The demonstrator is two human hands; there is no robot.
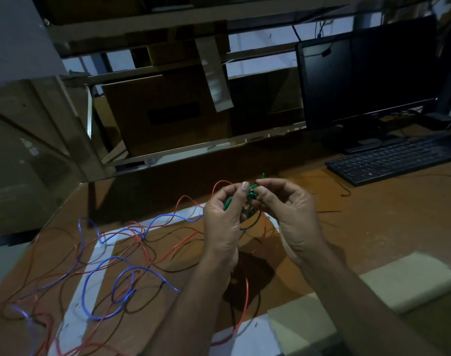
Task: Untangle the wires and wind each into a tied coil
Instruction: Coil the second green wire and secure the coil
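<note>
Green wire (252,194) knot hidden behind fingers (241,199); monitor (368,73) cropped right.

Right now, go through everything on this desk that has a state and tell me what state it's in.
Green wire: bunched, pinched between both hands, lifted off the desk.
Left hand: gripping the green wire.
Right hand: pinching the green wire.
Blue wire: loose loops, uncoiled.
Red wires: tangled, uncoiled.
Black wires: tangled among the others.
Monitor: screen dark.
Keyboard: untouched.
</note>
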